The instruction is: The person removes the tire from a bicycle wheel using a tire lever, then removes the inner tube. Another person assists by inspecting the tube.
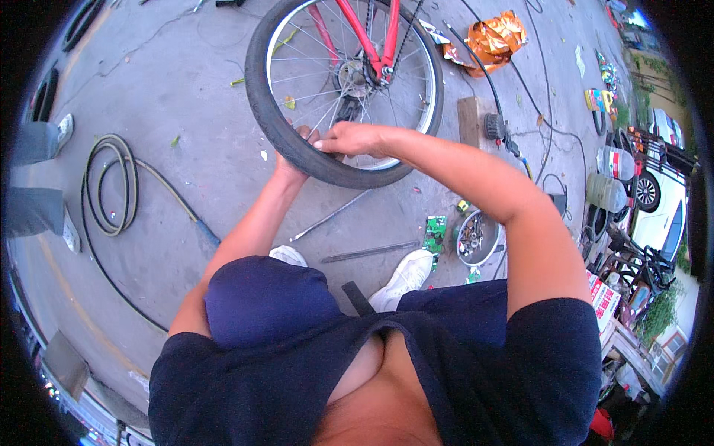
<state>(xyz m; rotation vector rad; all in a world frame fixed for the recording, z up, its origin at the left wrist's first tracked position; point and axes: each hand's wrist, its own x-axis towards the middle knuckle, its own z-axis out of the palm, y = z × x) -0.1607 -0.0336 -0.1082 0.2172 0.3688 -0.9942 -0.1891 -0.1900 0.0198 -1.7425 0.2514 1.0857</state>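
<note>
A bicycle wheel with a black tire, a silver rim and thin spokes stands in front of me, fitted to a red bicycle frame. My left hand grips the tire at its near left side; part of the hand is hidden by the tire, and its fingertips show at the rim. Close beside them, my right hand reaches across the wheel with curled fingers, its thumb and fingertips pressed on the tire's inner edge. The rear hub sits at the wheel's middle.
Near my white shoes lie a long flat bar, a thin rod and a bowl of small metal parts. A wooden block and orange foil wrapper are at right. A coiled hose lies left, near another person's legs.
</note>
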